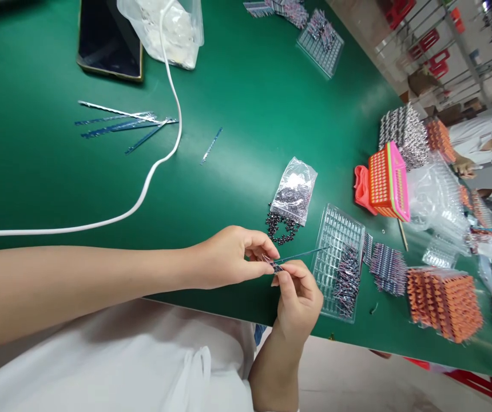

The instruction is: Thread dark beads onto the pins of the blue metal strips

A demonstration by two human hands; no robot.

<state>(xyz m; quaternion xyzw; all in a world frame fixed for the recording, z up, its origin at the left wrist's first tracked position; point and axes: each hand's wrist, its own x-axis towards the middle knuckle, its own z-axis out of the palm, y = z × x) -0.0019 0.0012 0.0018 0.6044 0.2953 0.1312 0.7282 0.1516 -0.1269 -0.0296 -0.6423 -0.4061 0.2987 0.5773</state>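
Note:
My left hand (233,257) and my right hand (300,294) meet at the table's near edge, fingertips almost touching. Pinched between them is a small dark piece (276,267), mostly hidden by the fingers. A thin blue strip (300,253) runs from it to the right, over a clear compartment tray (329,257). Many small dark-and-pink pieces (348,280) lie heaped in that tray. Just beyond my hands are loose dark beads (282,229), spilled beside a clear plastic bag (295,189) of similar beads.
Blue strips (117,126) lie near a white cable (147,180), a phone (111,37) and a plastic tub (175,34). Orange stacks (443,303), an orange basket (381,180) and another tray (321,43) sit farther off. A co-worker's hand (464,166) shows at right.

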